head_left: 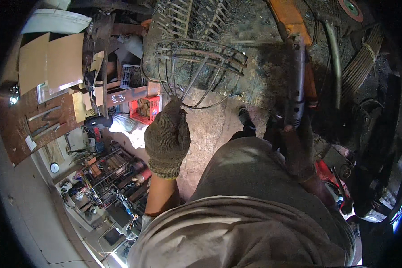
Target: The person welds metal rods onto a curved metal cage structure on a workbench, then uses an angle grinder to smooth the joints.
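A curved frame of thin metal rods (196,78) rests partly on the worn metal tabletop (259,53), its near side reaching over the edge. My left hand (167,136), in a dark knitted glove, is closed at the frame's near left rim. On the right, my right hand (299,147), gloved and in shadow, is at the near end of a long dark tool (295,85) with slots in its body. The fingers look wrapped round that end, with one fingertip showing. The tool points away from me, over the table's right side.
Toothed metal racks (178,20) lie at the table's far side. An orange metal bar (288,18) and a bent pipe (334,58) are on the right. A red crate (145,109) stands left of the table. A brown board (44,116) with hand tools is farther left.
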`<action>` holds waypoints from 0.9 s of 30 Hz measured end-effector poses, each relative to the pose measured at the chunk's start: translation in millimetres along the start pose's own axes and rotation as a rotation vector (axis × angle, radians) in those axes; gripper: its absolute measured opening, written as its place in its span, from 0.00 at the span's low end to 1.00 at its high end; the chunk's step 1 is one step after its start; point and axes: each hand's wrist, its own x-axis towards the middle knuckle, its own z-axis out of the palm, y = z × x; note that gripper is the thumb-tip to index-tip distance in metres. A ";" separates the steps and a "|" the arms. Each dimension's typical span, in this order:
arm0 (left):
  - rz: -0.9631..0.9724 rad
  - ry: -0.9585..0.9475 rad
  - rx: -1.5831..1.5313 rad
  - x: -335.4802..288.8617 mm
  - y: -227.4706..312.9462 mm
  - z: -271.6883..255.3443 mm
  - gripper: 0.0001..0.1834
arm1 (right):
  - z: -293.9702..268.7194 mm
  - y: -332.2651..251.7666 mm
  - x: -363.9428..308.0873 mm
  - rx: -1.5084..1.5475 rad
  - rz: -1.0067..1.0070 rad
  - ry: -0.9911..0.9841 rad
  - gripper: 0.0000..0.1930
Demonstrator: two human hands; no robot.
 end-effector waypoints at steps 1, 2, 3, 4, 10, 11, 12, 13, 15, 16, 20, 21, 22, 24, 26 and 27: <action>0.004 -0.018 0.039 0.3 0.1 -1.6 0.18 | -3.9 7.8 -0.7 -0.040 0.006 0.013 0.19; 0.007 -0.018 0.039 -0.1 0.0 -1.9 0.18 | -5.9 11.4 -1.4 -0.081 0.012 0.026 0.19; 0.000 -0.011 0.038 -1.1 -0.6 -1.3 0.18 | -4.6 9.6 -2.5 -0.081 0.011 0.027 0.19; -0.003 -0.004 0.036 -1.5 -0.9 0.2 0.18 | -1.6 6.9 -3.1 -0.051 0.042 0.012 0.19; 0.023 -0.002 0.045 0.4 0.4 -1.0 0.17 | -3.7 11.1 -8.5 -0.055 0.077 0.016 0.19; 0.024 -0.001 0.045 0.0 -0.2 -0.7 0.17 | -3.7 12.7 -8.5 -0.062 0.085 0.019 0.20; 0.014 -0.002 0.046 -0.7 -0.9 -0.3 0.17 | -3.6 15.0 -8.1 -0.062 0.085 0.018 0.20; 0.007 -0.003 0.045 -1.1 -1.3 0.4 0.17 | -3.8 18.0 -7.2 -0.056 0.075 0.011 0.19; -0.009 -0.008 0.023 -2.8 -0.9 1.4 0.16 | -6.2 21.2 -7.4 -0.050 0.065 0.003 0.18; -0.028 -0.012 0.002 -3.5 -0.8 0.8 0.16 | -8.7 21.7 -7.8 -0.170 0.035 -0.021 0.17; -0.076 -0.035 -0.032 -4.1 0.6 -0.5 0.16 | -1.1 4.5 -4.9 -0.174 0.077 -0.058 0.13; -0.057 -0.032 -0.025 -3.3 1.3 -0.6 0.16 | 0.1 8.3 -4.5 -0.171 0.075 -0.062 0.13; -0.038 -0.029 -0.020 -1.7 1.9 -1.3 0.17 | 1.4 12.8 -4.7 -0.138 0.067 -0.022 0.12; -0.013 -0.010 -0.007 -0.1 2.0 -2.5 0.17 | 1.8 12.4 -5.7 -0.103 0.057 0.015 0.11; 0.013 0.008 0.001 -0.2 2.2 -1.4 0.18 | -1.2 8.3 -7.1 -0.098 0.164 -0.041 0.21; -0.011 -0.004 -0.001 -0.3 2.4 -1.3 0.18 | -3.3 10.2 -6.3 -0.097 0.164 -0.041 0.21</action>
